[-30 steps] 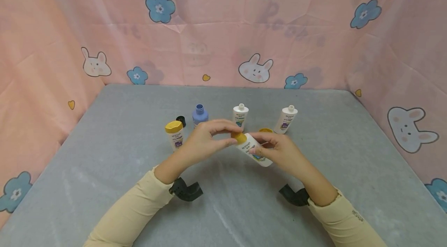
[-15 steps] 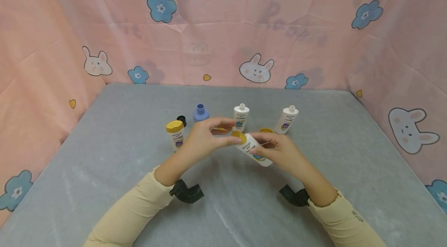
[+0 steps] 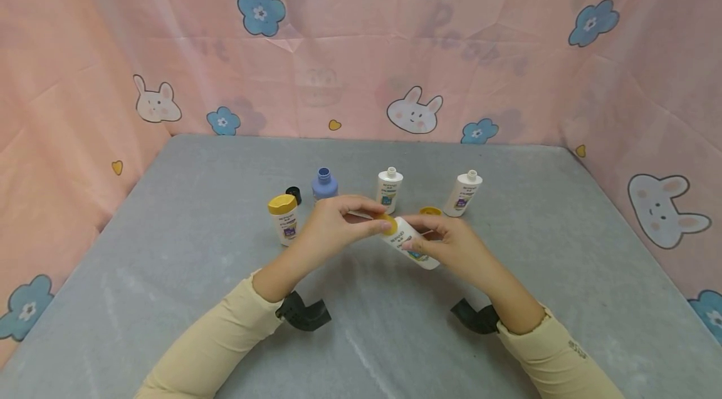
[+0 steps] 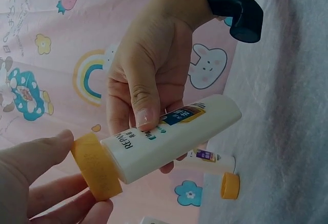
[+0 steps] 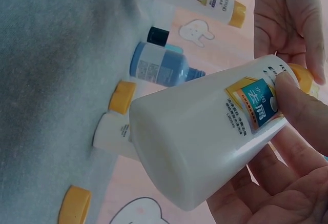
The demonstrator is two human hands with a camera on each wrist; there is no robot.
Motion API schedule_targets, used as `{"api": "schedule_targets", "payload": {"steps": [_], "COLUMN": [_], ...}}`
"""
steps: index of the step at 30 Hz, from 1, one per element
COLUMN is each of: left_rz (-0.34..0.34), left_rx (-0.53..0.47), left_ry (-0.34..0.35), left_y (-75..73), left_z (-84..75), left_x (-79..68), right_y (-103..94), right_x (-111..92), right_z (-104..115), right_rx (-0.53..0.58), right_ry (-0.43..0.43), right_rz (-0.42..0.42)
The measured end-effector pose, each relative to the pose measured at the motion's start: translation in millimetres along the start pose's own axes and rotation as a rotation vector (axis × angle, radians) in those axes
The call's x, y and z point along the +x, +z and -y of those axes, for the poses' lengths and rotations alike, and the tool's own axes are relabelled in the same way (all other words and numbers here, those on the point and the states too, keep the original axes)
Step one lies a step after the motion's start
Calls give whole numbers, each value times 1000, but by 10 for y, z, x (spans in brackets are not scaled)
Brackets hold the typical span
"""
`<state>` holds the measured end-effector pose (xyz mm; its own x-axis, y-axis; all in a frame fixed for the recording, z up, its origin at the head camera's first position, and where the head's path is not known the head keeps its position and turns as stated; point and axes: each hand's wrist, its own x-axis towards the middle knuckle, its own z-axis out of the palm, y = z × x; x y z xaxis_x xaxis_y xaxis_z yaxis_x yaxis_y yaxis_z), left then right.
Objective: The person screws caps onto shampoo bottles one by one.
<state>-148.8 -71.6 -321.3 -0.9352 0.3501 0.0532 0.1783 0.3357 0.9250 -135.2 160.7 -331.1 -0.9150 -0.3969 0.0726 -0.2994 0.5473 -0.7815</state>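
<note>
Above the table, my right hand (image 3: 454,242) grips a white shampoo bottle (image 3: 402,235) by its sides, thumb across the label. The bottle is tilted, its capped end toward my left hand (image 3: 327,230). That hand pinches the yellow cap (image 4: 96,167), thumb on one side and fingers on the other. In the left wrist view the cap sits at the bottle's neck end, and the neck itself is hidden. The bottle's base (image 5: 164,157) faces the camera in the right wrist view.
Behind the hands stand an uncapped blue bottle (image 3: 324,186) and two uncapped white bottles, one in the middle (image 3: 390,189) and one at right (image 3: 464,193). A yellow-capped bottle (image 3: 284,223) and a black cap (image 3: 293,195) are at left. Loose yellow caps (image 5: 123,97) lie nearby.
My left fingers lifted off the yellow cap half a second ago and have come back down around it. My right hand and the bottle have stayed nearly still.
</note>
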Motion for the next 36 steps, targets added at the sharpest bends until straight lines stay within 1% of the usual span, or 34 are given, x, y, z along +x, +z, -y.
{"api": "schedule_targets", "payload": {"steps": [5, 11, 15, 18, 20, 24, 27, 31, 36], "left_rz": [24, 77, 115, 127, 122, 90, 80, 87, 97], "left_rx": [-28, -62, -78, -82, -83, -73, -67, -47, -29], "left_ry": [10, 51, 80, 92, 88, 37, -7, -28, -28], "left_y": [-5, -23, -45, -72, -90, -102, -83, -54, -45], "left_z": [13, 30, 14, 2, -8, -19, -16, 1, 4], "left_x": [5, 8, 3, 3, 2, -4, 0, 14, 18], "right_y": [-6, -8, -6, -6, -7, -12, -15, -12, -12], "right_x": [-5, -5, -3, -5, -8, -13, -14, -14, -13], "right_z": [-6, 1, 4, 5, 6, 17, 22, 15, 12], "right_rx": [3, 11, 16, 19, 23, 31, 36, 30, 26], "right_ry": [-2, 4, 4, 5, 6, 10, 13, 14, 14], "right_rz": [5, 10, 9, 7, 6, 6, 8, 6, 8]}}
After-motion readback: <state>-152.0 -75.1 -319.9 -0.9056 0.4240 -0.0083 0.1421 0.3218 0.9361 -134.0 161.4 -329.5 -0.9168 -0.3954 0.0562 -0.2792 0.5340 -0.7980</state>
